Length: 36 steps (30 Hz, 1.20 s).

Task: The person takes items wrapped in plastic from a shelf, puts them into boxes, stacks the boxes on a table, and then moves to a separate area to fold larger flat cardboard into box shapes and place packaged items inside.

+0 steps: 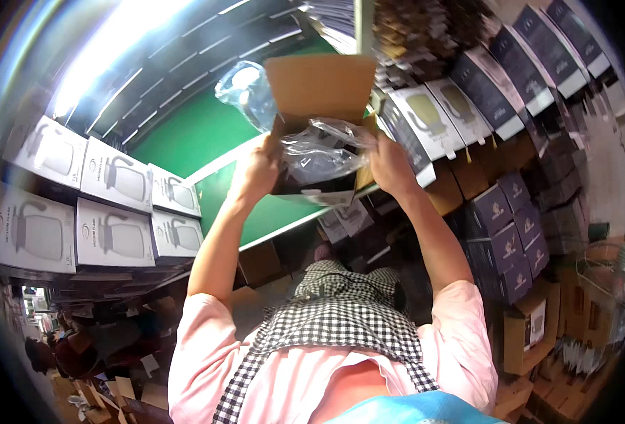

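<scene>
An open cardboard box is held up in front of me, its brown flap standing upright at the far side. Clear plastic wrap fills the opening; whatever it covers inside is hard to make out. My left hand grips the left wall of the box, fingers mostly hidden behind it. On the opposite side my right hand is closed at the right wall, next to the edge of the plastic. A second clear plastic bag sits just beyond the box's left corner.
A green tabletop with a pale edge lies beyond and below the box. White flask boxes are stacked at left. More printed boxes line the right, above stacked dark cartons. Another person is at lower left.
</scene>
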Tool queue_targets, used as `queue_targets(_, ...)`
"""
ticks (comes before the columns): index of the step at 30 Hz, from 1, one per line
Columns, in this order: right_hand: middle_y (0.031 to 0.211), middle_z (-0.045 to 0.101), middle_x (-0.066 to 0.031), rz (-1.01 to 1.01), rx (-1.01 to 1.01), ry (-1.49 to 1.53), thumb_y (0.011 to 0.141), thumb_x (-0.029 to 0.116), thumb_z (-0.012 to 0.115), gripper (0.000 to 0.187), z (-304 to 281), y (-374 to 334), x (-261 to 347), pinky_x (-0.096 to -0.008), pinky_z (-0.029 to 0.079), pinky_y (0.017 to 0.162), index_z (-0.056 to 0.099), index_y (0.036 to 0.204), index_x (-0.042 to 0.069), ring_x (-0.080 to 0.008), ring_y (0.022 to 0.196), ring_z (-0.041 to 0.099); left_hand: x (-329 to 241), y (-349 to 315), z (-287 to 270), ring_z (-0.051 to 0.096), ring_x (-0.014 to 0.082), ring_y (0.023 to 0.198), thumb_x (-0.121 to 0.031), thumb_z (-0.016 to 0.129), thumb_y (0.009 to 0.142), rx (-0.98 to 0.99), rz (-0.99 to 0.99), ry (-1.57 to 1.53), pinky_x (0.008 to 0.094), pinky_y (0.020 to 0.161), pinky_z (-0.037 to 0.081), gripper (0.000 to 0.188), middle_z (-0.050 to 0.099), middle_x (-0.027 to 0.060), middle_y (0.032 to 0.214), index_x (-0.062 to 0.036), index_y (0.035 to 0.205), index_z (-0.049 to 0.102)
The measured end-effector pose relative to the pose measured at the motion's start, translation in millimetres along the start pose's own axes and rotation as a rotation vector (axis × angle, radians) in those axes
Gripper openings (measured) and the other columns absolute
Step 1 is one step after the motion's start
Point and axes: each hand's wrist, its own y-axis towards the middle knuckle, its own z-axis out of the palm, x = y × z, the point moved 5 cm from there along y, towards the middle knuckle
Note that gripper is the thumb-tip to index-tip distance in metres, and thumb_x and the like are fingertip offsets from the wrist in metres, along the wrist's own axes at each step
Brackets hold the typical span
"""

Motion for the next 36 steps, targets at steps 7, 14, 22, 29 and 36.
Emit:
queue_targets(7,0.084,0.063,-0.0127,-0.371,-0.152,-0.248,0.089,0.018,0.060,0.020,87,67,52,-0.0436,0.054,0.065,0.068,0.107,0.012,-0.0355,0.074,0.066,126,55,28,0.058,0.0453,0.097,-0.012,0.055,0.090,-0.096,-0.045,0.123,0.0489,0.083,0.047,0.025,0.059,0.0299,0.103,0.0007,0.111,0.057)
queue_targets(14,0.107,0.062,-0.0223,-0.252,0.385,-0.260,0.075,0.013,0.065,0.045,202,96,57,-0.0421,0.054,0.079,0.054,0.117,0.001,-0.0369,0.096,0.064,105,57,54,0.059,0.0461,0.091,-0.045,0.052,0.095,0.001,0.072,0.045,0.0485,0.078,0.050,0.061,0.055,0.0281,0.104,-0.0033,0.138,0.046)
queue_targets(22,0.094,0.067,-0.0130,-0.049,0.688,0.602,0.084,0.003,0.066,0.025,155,91,35,-0.0349,0.050,0.083,0.066,0.108,-0.002,-0.0201,0.088,0.064,94,58,62,0.062,0.0375,0.085,-0.061,0.059,0.084,-0.088,0.158,0.080,0.0443,0.063,0.052,0.084,0.055,0.0220,0.104,0.0003,0.139,0.042)
queue_targets(29,0.133,0.040,-0.0282,-0.306,-0.544,0.072,0.081,0.029,0.078,0.092,107,146,42,-0.0476,0.038,0.102,0.022,0.148,-0.002,-0.0416,0.126,0.041,71,65,55,0.063,0.0382,0.089,-0.065,0.065,0.077,0.054,0.139,0.286,0.0451,0.066,0.054,0.091,0.053,0.0246,0.109,-0.0182,0.149,0.033)
queue_targets(36,0.130,0.042,-0.0274,-0.226,-0.349,0.266,0.076,0.026,0.084,0.121,168,143,30,-0.0452,0.041,0.097,-0.007,0.151,-0.001,-0.0412,0.117,0.047,100,64,57,0.062,0.0382,0.084,-0.044,0.081,0.068,-0.002,0.262,-0.158,0.0453,0.070,0.052,0.089,0.056,0.0204,0.109,-0.0069,0.139,0.041)
